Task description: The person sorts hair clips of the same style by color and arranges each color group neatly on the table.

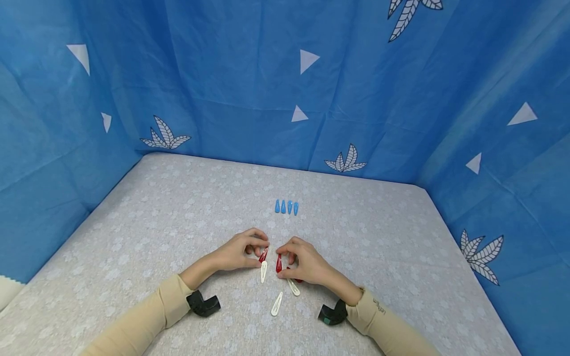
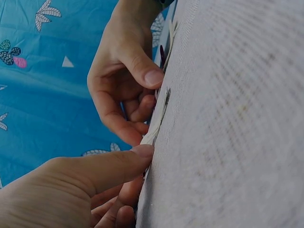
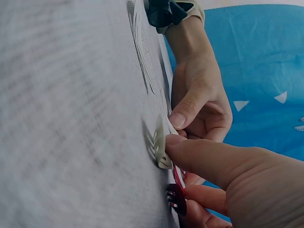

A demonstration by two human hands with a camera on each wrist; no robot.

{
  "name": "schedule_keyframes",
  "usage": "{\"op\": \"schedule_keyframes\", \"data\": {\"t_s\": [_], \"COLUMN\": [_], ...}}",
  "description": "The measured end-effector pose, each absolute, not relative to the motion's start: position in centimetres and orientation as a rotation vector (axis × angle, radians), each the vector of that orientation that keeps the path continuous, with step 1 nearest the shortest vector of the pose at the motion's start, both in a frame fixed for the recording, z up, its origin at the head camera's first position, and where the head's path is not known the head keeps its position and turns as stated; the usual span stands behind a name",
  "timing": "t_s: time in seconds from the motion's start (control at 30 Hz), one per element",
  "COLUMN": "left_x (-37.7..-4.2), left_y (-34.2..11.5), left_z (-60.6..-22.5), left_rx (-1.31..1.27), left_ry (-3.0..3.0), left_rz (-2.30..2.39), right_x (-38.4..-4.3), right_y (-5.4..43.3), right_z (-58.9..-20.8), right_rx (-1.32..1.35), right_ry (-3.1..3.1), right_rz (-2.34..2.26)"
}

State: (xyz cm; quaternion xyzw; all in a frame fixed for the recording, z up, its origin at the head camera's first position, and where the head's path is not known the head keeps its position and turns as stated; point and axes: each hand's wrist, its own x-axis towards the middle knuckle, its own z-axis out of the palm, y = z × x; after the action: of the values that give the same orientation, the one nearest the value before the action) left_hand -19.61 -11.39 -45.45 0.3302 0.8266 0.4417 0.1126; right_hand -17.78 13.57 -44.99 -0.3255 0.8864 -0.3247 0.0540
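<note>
On the table, my left hand (image 1: 235,252) pinches a red hair clip (image 1: 264,254) between thumb and fingers. A cream hair clip (image 1: 263,272) lies just below it, close to the left thumb. Opposite, my right hand (image 1: 310,265) holds another red hair clip (image 1: 279,263) at its two ends. Under the right hand, a further red hair clip (image 1: 299,281) shows only in part, beside a second cream clip (image 1: 293,288). In the right wrist view, a cream clip (image 3: 160,145) stands near the right thumb, with a red clip (image 3: 177,198) beneath the fingers.
Several blue hair clips (image 1: 283,206) lie in a row beyond the hands. Nearer the person is a third cream clip (image 1: 277,304). A patterned pale cloth covers the table (image 1: 200,198), and a blue curtain (image 1: 249,99) encloses its back and sides.
</note>
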Motion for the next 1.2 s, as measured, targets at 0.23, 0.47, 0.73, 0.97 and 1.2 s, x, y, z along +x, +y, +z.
{"op": "schedule_keyframes", "data": {"t_s": [0.23,0.47,0.73,0.97,1.2], "left_x": [-19.72,-19.84,-19.81,-19.71,-19.77], "left_y": [-11.43,-11.45,-11.39,-11.35,-11.2], "left_z": [-45.65,-45.75,-45.7,-45.61,-45.43], "left_rx": [0.974,0.983,0.979,0.978,1.0], "left_ry": [2.423,2.423,2.424,2.433,2.433], "left_rz": [1.305,1.301,1.28,1.278,1.239], "right_x": [-17.81,-17.85,-17.83,-17.81,-17.8], "right_y": [13.54,13.5,13.5,13.51,13.52], "right_z": [-44.95,-44.91,-44.85,-44.82,-44.69], "right_rx": [-0.992,-1.004,-0.964,-0.965,-0.95], "right_ry": [2.689,2.697,2.694,2.689,2.68], "right_rz": [-1.0,-1.0,-1.01,-1.008,-0.994]}}
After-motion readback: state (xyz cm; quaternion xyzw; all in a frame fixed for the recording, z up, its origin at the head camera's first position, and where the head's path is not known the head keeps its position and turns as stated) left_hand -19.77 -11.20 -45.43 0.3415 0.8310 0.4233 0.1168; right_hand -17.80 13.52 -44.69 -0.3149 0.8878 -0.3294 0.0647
